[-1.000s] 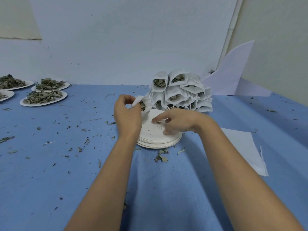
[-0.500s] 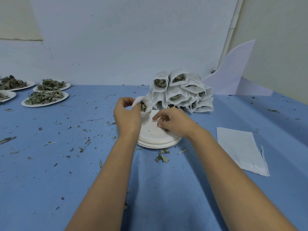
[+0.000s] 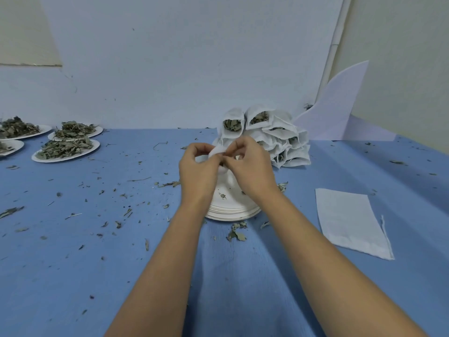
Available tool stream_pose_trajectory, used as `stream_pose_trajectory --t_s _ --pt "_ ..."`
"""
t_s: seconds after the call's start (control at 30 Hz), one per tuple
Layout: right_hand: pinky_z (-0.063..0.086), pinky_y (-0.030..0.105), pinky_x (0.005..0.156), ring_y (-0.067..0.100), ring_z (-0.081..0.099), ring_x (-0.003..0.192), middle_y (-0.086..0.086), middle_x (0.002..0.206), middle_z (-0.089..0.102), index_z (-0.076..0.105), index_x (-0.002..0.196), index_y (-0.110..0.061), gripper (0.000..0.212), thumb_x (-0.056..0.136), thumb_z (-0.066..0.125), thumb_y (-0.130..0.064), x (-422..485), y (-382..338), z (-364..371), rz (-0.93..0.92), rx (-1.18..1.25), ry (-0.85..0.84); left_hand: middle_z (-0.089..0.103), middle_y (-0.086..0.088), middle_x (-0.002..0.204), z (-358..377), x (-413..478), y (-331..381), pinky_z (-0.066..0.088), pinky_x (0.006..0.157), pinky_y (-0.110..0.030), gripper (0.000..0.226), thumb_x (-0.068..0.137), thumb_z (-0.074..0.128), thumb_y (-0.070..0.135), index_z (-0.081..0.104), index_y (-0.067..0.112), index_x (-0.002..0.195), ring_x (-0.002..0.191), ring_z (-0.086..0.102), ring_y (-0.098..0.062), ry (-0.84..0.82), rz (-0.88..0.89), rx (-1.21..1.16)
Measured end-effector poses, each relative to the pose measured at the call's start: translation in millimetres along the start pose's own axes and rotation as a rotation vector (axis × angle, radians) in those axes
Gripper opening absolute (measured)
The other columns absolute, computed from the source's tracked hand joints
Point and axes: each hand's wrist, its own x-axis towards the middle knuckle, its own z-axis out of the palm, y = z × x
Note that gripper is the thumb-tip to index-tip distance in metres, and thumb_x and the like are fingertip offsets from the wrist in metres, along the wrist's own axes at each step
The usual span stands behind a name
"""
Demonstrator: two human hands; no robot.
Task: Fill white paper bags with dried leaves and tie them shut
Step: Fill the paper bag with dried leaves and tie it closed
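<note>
Above a stack of white paper plates (image 3: 230, 210), my left hand (image 3: 198, 171) and my right hand (image 3: 250, 170) meet. Both pinch the mouth of a small white paper bag (image 3: 217, 152), most of which is hidden between my fingers. Behind them rises a pile of filled bags (image 3: 272, 139) with dried leaves showing in their open tops. Plates heaped with dried leaves (image 3: 65, 148) stand at the far left. An empty flat bag (image 3: 352, 220) lies on the blue cloth to the right.
Leaf crumbs are scattered over the blue tablecloth (image 3: 97, 239), thickest left of the plates and just in front of them. A bent white sheet (image 3: 337, 110) leans on the wall at the back right. The wall runs close behind the pile.
My right hand has risen from the plate stack to the bag that my left hand holds, and now both pinch its mouth. The view has shifted slightly.
</note>
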Motion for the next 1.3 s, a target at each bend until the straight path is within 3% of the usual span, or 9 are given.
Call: stream_pose_trajectory --t_s 0.2,0.37,0.47,0.63,0.77,0.87,1.03,1.17,1.3 --pt "0.054 0.027 0.069 0.002 0.062 0.061 -0.008 0.067 0.069 0.064 0.081 -0.026 0.019 0.084 0.064 -0.007 3 -8 -5 0.022 0.156 -0.045 0.059 0.01 0.084 -2 2 4 0.043 0.055 -0.006 0.018 0.084 0.062 0.004 0.057 0.021 0.082 0.065 0.056 0.008 -0.014 0.014 0.007" --pt "0.046 0.018 0.077 0.0 0.056 0.086 -0.012 0.094 0.059 0.059 0.098 -0.027 0.029 0.076 0.078 -0.024 8 -2 -9 0.049 0.168 0.114 0.057 0.011 0.08 -7 4 3 0.041 0.05 -0.005 0.024 0.082 0.061 0.001 0.054 0.024 0.078 0.057 0.054 0.011 0.054 0.015 0.019" --pt "0.053 0.036 0.084 0.015 0.061 0.092 -0.006 0.091 0.059 0.065 0.103 -0.022 0.026 0.079 0.075 -0.023 7 -2 -8 0.162 0.131 -0.033 0.056 0.012 0.079 -6 3 3 0.04 0.049 -0.005 0.025 0.08 0.064 0.001 0.054 0.023 0.075 0.054 0.052 0.011 0.015 0.016 0.025" --pt "0.045 0.017 0.057 0.006 0.049 0.063 -0.009 0.067 0.053 0.056 0.076 -0.019 0.013 0.077 0.068 -0.013 7 -2 -3 0.098 -0.063 0.024 0.053 0.004 0.095 -4 3 0 0.034 0.058 0.001 0.029 0.079 0.061 0.0 0.049 0.025 0.071 0.077 0.05 0.008 0.099 0.06 0.264" --pt "0.036 0.026 0.055 0.015 0.045 0.068 -0.005 0.071 0.047 0.041 0.069 -0.018 0.022 0.079 0.061 -0.013 2 -4 4 -0.02 -0.238 0.035 0.044 0.008 0.098 -7 -1 -3 0.031 0.06 -0.002 0.021 0.08 0.055 -0.001 0.049 0.019 0.082 0.072 0.039 0.025 0.168 0.215 0.551" --pt "0.054 0.038 0.069 0.028 0.061 0.084 0.001 0.082 0.052 0.048 0.081 -0.014 0.015 0.082 0.06 -0.005 4 -6 4 0.106 0.017 -0.018 0.049 0.006 0.102 -8 3 -1 0.031 0.06 -0.01 0.018 0.084 0.055 0.003 0.05 0.019 0.087 0.07 0.042 0.015 0.126 0.178 0.558" --pt "0.05 0.031 0.071 0.02 0.06 0.08 0.004 0.083 0.063 0.057 0.084 -0.014 0.005 0.084 0.061 -0.012 4 -7 3 0.18 0.043 -0.065 0.061 0.005 0.103 -7 6 7 0.037 0.064 -0.012 0.018 0.083 0.061 0.013 0.055 0.03 0.081 0.089 0.054 -0.004 -0.031 -0.02 0.292" --pt "0.057 0.027 0.076 0.016 0.064 0.073 0.003 0.073 0.065 0.06 0.085 -0.004 0.005 0.086 0.055 -0.004 7 -12 -6 0.381 0.579 -0.232 0.065 0.012 0.093 -10 6 11 0.045 0.07 -0.007 0.018 0.083 0.059 0.011 0.065 0.027 0.088 0.091 0.06 -0.006 -0.019 -0.03 0.2" --pt "0.056 0.03 0.086 0.022 0.065 0.088 0.01 0.09 0.067 0.062 0.086 -0.002 0.012 0.086 0.051 0.002 10 -11 -16 0.434 0.831 -0.339 0.068 0.006 0.106 -14 9 14 0.052 0.094 -0.036 0.022 0.084 0.059 0.007 0.071 0.019 0.097 0.105 0.062 -0.013 0.01 -0.045 0.108"
